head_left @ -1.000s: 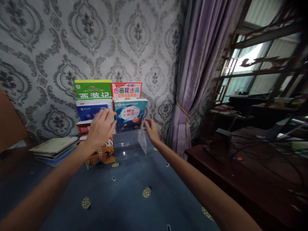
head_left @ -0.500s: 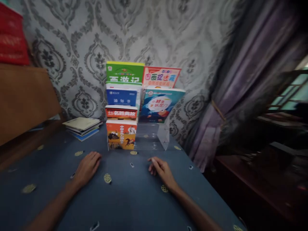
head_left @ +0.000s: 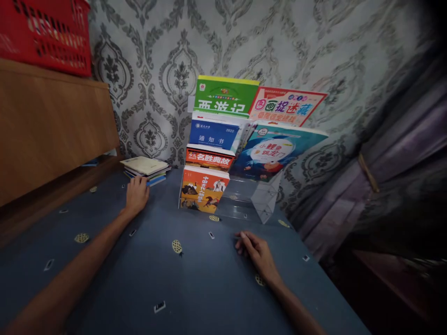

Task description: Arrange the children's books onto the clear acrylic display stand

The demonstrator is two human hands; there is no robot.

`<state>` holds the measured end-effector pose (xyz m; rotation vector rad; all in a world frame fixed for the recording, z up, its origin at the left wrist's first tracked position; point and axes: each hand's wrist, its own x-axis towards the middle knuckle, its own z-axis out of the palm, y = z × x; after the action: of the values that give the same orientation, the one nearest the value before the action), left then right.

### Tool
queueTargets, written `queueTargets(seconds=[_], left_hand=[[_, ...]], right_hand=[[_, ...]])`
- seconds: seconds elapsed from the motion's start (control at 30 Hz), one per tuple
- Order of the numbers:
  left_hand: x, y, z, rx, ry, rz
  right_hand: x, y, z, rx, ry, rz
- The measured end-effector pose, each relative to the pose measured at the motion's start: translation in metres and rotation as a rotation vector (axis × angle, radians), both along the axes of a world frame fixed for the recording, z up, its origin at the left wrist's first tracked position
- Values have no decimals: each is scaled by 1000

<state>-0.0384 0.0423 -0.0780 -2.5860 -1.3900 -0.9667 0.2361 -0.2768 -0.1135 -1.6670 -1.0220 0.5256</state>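
Observation:
My left hand (head_left: 137,193) reaches to the front edge of a small stack of thin books (head_left: 145,164) at the back left of the table. Its fingers are stretched out over the lower books' edge; no grip on one shows. On the bare tabletop lies my right hand (head_left: 256,253), fingers loosely bent and apart, holding nothing. Between and behind the hands stands a clear tiered book rack (head_left: 267,197). In its left column are an orange book (head_left: 204,190), a red-topped book (head_left: 209,158), a blue booklet (head_left: 214,132) and a green book (head_left: 226,95).
In the rack's right column a teal book (head_left: 268,151) leans before a pink book (head_left: 288,104). A wooden cabinet (head_left: 59,125) with a red basket (head_left: 52,35) on top stands at the left. The table (head_left: 195,284) ends at the right near a curtain (head_left: 335,204).
My left hand has moved forward to the book stack. My right hand stays resting on the table. The view has turned left, so the rack appears further right.

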Motion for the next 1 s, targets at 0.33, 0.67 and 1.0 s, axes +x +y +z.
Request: queueTargets(seconds=[0.33, 0.67, 1.0], left_hand=[[19, 16, -9, 86, -203, -38], [8, 27, -38, -4, -251, -67], [13, 22, -35, -19, -260, -120]], right_hand=[[14, -2, 15, 87, -128, -134], [80, 69, 142, 405, -944, -326], [95, 95, 155, 161, -1053, -448]])
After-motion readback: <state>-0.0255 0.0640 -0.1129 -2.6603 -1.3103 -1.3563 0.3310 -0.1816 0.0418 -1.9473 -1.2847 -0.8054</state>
